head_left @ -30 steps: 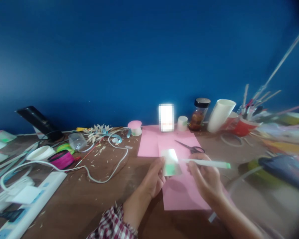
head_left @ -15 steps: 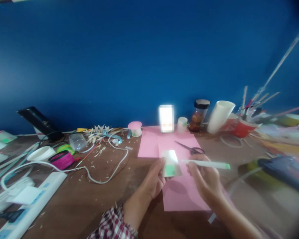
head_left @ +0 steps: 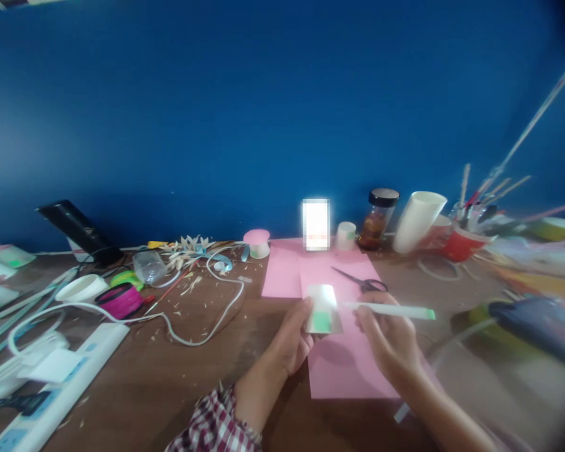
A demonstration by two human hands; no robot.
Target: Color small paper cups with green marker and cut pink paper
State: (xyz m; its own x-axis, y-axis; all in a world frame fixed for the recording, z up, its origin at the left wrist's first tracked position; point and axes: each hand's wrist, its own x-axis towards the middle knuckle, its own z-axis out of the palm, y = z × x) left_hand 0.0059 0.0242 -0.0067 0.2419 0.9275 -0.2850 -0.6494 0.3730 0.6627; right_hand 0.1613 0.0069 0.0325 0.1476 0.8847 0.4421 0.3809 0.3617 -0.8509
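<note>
My left hand [head_left: 292,338] grips the side of a small white paper piece [head_left: 319,300] with a green patch on its lower part; whether it is flat or a little cup I cannot tell. Between the fingers of my right hand [head_left: 392,336] is a white marker pen [head_left: 405,311] with a green end. Its tip points left, close to the paper piece; I cannot tell if they touch. Beneath both hands lie pink paper sheets [head_left: 343,376]. Just beyond my right hand, dark-handled scissors [head_left: 373,285] rest on the pink paper.
Along the blue wall stand a pink-topped white cup [head_left: 258,250], a small white cup [head_left: 346,236], a dark-lidded jar [head_left: 376,223], a white tube [head_left: 417,223] and a red cup of brushes [head_left: 464,245]. A power strip [head_left: 96,355] and white cable lie left; a blurred glue gun [head_left: 532,323] lies right.
The whole view has shifted very slightly. Both hands keep their hold, and the paper piece is tilted a touch differently.
</note>
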